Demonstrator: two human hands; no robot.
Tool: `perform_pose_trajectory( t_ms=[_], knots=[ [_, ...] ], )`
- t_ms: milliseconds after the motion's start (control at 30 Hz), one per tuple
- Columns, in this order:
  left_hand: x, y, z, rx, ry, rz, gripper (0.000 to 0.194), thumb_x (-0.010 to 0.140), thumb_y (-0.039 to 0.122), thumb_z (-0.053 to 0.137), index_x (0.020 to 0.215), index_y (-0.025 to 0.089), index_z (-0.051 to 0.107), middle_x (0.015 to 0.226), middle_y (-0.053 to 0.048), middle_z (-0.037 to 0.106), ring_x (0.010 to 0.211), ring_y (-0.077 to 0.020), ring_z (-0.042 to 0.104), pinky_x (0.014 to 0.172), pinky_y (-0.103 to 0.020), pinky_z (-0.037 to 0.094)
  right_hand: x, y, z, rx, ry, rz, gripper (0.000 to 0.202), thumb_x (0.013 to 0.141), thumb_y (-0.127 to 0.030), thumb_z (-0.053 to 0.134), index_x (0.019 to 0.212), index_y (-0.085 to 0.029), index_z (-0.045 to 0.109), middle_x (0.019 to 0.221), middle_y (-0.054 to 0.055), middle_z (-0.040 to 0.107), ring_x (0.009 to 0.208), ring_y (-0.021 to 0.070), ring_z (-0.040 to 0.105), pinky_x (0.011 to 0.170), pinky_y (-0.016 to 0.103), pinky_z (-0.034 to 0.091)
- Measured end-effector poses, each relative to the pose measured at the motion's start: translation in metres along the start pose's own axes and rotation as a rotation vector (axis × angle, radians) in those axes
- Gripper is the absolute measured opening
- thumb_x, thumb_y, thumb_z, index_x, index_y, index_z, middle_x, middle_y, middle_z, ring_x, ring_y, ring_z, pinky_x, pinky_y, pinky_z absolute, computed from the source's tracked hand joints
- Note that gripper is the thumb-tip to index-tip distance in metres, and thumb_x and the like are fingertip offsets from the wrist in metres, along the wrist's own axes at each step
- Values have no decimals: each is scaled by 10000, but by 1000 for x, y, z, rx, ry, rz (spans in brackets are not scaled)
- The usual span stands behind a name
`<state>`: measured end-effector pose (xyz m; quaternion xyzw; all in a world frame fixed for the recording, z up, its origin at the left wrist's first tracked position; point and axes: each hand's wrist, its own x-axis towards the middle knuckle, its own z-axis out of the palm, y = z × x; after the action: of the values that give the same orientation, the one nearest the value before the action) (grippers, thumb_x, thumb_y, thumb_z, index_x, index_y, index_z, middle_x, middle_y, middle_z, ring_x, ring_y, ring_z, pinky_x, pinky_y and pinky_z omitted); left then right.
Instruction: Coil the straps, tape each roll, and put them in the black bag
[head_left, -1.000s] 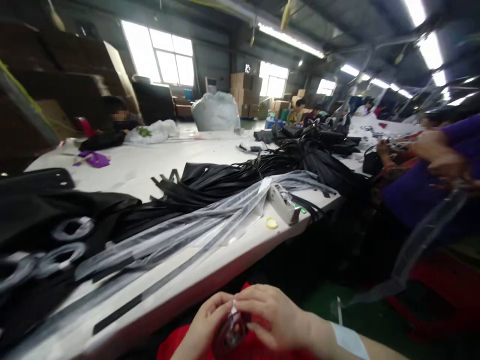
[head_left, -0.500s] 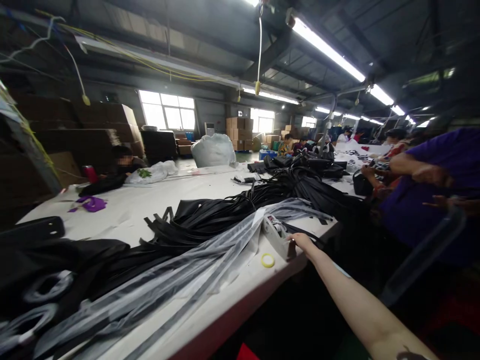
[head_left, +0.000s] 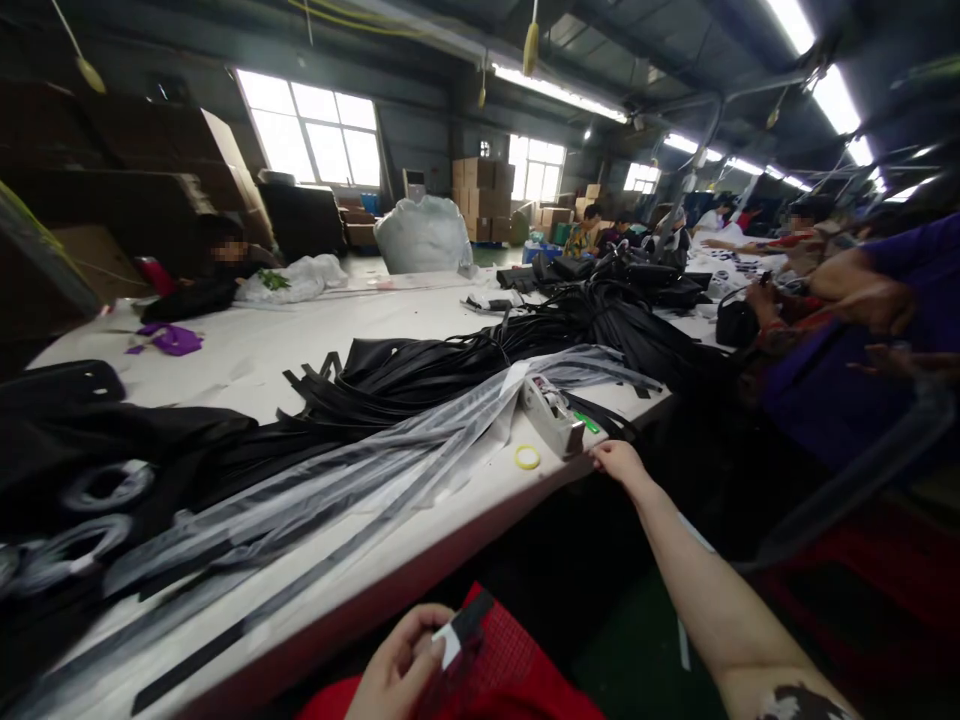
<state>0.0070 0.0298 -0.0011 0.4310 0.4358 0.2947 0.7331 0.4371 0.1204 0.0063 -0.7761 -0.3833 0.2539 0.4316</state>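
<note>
My left hand (head_left: 405, 655) is low in the head view, its thumb and fingers closed on the end of a black strap (head_left: 474, 612) with a white patch (head_left: 448, 640) on it. My right hand (head_left: 621, 463) is at the table edge, just right of the grey tape dispenser (head_left: 555, 418). Its fingers are pinched together; anything between them is too small to make out. A green object (head_left: 586, 423) lies beside the dispenser, and a yellow ring (head_left: 527, 457) sits in front of it. Long straps in clear plastic wrap (head_left: 360, 460) stretch along the table.
A heap of black straps (head_left: 420, 375) covers the table's middle. White coils (head_left: 109, 487) lie at the left. On the right stands a person in purple (head_left: 832, 390); another person (head_left: 225, 255) sits across the table. Stacked cartons (head_left: 484, 200) stand at the back.
My view has tilted down. My left hand with the strap has come into view. My right hand has moved off the dispenser's end towards the table edge, and the green object now shows.
</note>
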Motion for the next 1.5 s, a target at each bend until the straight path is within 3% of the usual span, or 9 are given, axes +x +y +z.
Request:
perform_pose_trajectory(
  t_ms=[133, 267, 367, 467, 800, 933, 1200, 1400, 1500],
  knots=[
    [3, 6, 8, 67, 94, 124, 573, 717, 561, 711, 1104, 149, 620, 859, -63, 680, 758, -188, 633, 690, -280, 495, -41, -11, 16, 42, -95, -29, 244, 709, -404, 660, 651, -167, 680, 514, 22, 626, 501, 149, 562, 539, 258, 455],
    [11, 8, 18, 240, 162, 270, 445, 807, 433, 632, 1144, 142, 615, 1055, -97, 694, 932, -209, 646, 869, -327, 503, -119, -41, 62, 179, -390, -117, 364, 750, -516, 664, 831, -165, 716, 573, -1, 634, 575, 143, 571, 633, 265, 476],
    [16, 5, 20, 295, 239, 337, 380, 856, 360, 573, 1168, 147, 609, 1040, -85, 705, 902, -191, 656, 862, -319, 515, -178, -63, 94, 351, -641, -182, 322, 778, -480, 688, 806, -161, 717, 539, -16, 608, 521, 118, 529, 579, 250, 435],
    [16, 4, 18, 327, 301, 407, 331, 880, 314, 551, 1170, 163, 608, 1040, -72, 708, 896, -177, 660, 854, -297, 519, -210, -75, 116, 429, -781, -151, 298, 768, -460, 710, 760, -162, 704, 529, -24, 600, 487, 107, 507, 531, 239, 406],
    [12, 4, 7, 313, 320, 453, 314, 924, 326, 488, 1139, 164, 651, 1064, -85, 727, 942, -206, 676, 877, -333, 526, -213, -74, 141, 307, -879, -102, 378, 761, -521, 698, 639, -167, 647, 473, -25, 566, 461, 105, 476, 515, 240, 374],
    [14, 3, 7, 278, 469, 406, 313, 863, 363, 589, 1045, 135, 704, 962, -100, 749, 838, -208, 693, 784, -322, 547, -216, -74, 142, 281, -966, -116, 362, 755, -515, 698, 797, -155, 699, 616, 11, 657, 586, 144, 576, 640, 269, 465],
    [-2, -3, 12, 616, 718, 731, 239, 811, 277, 606, 1008, 214, 727, 885, -67, 747, 850, -225, 676, 856, -397, 524, -217, -64, 161, 239, -984, -103, 388, 764, -528, 630, 879, -173, 737, 917, 94, 757, 881, 294, 687, 879, 378, 519],
    [-5, -19, 8, 599, 678, 782, 301, 772, 325, 624, 1056, 269, 707, 938, -98, 729, 855, -245, 669, 822, -399, 540, -216, -53, 191, 30, -905, -149, 321, 593, -537, 625, 589, -229, 716, 702, 125, 750, 724, 373, 700, 691, 402, 567],
    [-3, -22, 0, 541, 676, 758, 302, 765, 329, 628, 1046, 252, 708, 934, -118, 708, 833, -239, 664, 751, -377, 550, -216, -58, 199, -10, -889, -182, 354, 596, -565, 596, 602, -234, 721, 722, 119, 756, 751, 378, 707, 705, 394, 572]
  ],
)
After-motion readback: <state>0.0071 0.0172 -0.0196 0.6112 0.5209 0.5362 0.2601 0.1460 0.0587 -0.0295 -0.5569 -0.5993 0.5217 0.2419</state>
